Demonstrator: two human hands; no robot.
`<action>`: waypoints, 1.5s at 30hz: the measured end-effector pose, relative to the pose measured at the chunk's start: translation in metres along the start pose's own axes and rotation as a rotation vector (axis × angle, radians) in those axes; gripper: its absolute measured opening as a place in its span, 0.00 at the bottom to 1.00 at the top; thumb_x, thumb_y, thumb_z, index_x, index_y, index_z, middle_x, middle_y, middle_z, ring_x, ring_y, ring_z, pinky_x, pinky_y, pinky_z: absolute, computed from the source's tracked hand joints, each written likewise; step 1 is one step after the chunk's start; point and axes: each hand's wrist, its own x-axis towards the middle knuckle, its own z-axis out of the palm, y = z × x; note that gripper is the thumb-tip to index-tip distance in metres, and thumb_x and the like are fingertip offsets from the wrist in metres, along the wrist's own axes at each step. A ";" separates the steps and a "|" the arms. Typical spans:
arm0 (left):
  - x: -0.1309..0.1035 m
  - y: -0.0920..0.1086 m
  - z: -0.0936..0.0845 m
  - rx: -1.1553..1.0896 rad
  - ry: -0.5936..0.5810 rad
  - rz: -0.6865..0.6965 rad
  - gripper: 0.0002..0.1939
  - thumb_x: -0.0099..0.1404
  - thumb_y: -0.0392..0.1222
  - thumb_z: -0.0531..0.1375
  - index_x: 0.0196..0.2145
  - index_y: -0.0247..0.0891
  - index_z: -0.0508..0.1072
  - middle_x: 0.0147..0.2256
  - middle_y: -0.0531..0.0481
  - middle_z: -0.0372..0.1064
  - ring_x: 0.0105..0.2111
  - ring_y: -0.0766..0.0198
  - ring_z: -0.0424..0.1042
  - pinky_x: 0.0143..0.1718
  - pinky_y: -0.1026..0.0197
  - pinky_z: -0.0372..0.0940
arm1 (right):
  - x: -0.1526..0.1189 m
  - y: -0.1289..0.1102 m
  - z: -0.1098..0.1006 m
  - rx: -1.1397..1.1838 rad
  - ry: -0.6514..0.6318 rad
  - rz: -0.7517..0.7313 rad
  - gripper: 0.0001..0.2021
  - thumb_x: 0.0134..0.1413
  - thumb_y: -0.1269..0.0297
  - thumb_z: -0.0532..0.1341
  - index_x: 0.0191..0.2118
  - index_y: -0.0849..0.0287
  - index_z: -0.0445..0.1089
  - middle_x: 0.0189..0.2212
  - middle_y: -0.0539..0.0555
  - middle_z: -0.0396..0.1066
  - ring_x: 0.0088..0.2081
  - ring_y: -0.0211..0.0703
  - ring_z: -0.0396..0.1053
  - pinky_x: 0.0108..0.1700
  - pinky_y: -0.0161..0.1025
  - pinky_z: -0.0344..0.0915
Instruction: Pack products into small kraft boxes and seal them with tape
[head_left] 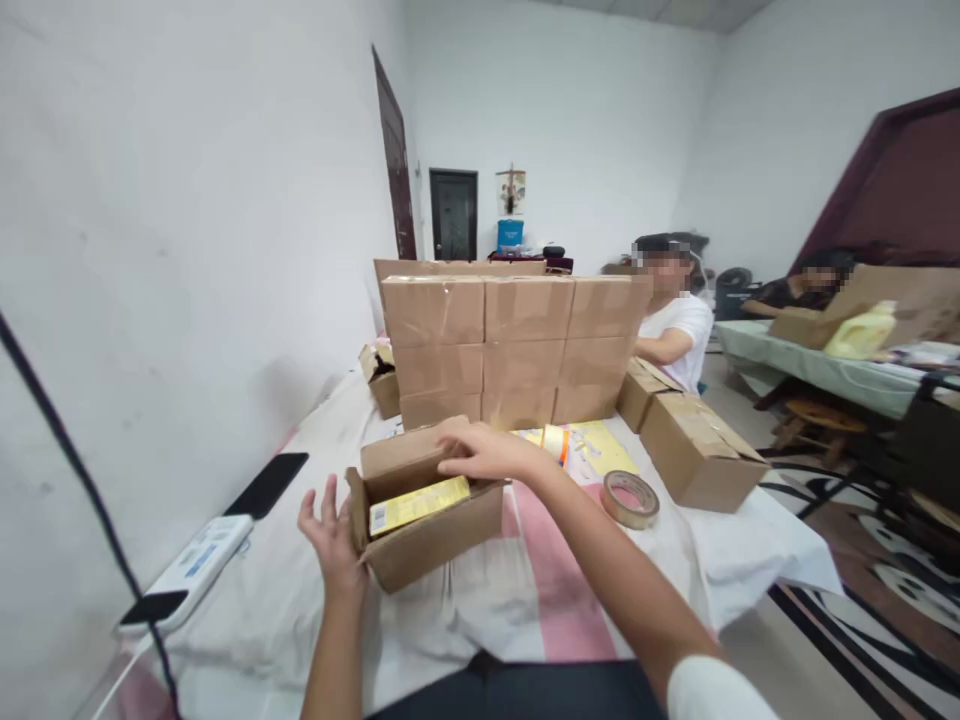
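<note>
Yellow box (pixel 420 505) inside, carton (pixel 448 540) unclosed
Your left hand (pixel 334 540) spreads at its end; your right hand (pixel 484 452), grip unclear, above.

From far off, I see a short white sleeve (pixel 712 690) up the arm (pixel 622 575) from the bare right hand (pixel 491 450). The left hand (pixel 334 540) is bare too. Dark clothes (pixel 525 692) show below both hands.
</note>
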 end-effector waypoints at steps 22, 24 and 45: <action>-0.006 -0.005 0.041 0.196 -0.229 -0.207 0.26 0.48 0.41 0.66 0.47 0.46 0.74 0.55 0.50 0.69 0.55 0.54 0.69 0.47 0.61 0.68 | -0.103 0.094 0.094 0.899 0.574 -0.066 0.44 0.48 0.26 0.55 0.62 0.51 0.66 0.65 0.59 0.60 0.69 0.60 0.52 0.69 0.52 0.50; -0.006 -0.008 0.041 0.206 -0.247 -0.155 0.15 0.47 0.42 0.64 0.36 0.43 0.74 0.54 0.52 0.70 0.57 0.53 0.67 0.49 0.61 0.66 | -0.099 0.096 0.098 0.911 0.599 -0.003 0.41 0.46 0.34 0.65 0.62 0.50 0.65 0.65 0.59 0.61 0.67 0.59 0.56 0.67 0.52 0.54; -0.006 0.001 0.041 0.414 -0.417 -0.066 0.06 0.57 0.44 0.57 0.28 0.40 0.71 0.66 0.47 0.58 0.68 0.47 0.52 0.68 0.46 0.45 | -0.058 0.055 0.106 0.632 1.115 0.343 0.17 0.48 0.68 0.54 0.42 0.57 0.75 0.52 0.59 0.73 0.58 0.53 0.67 0.63 0.50 0.59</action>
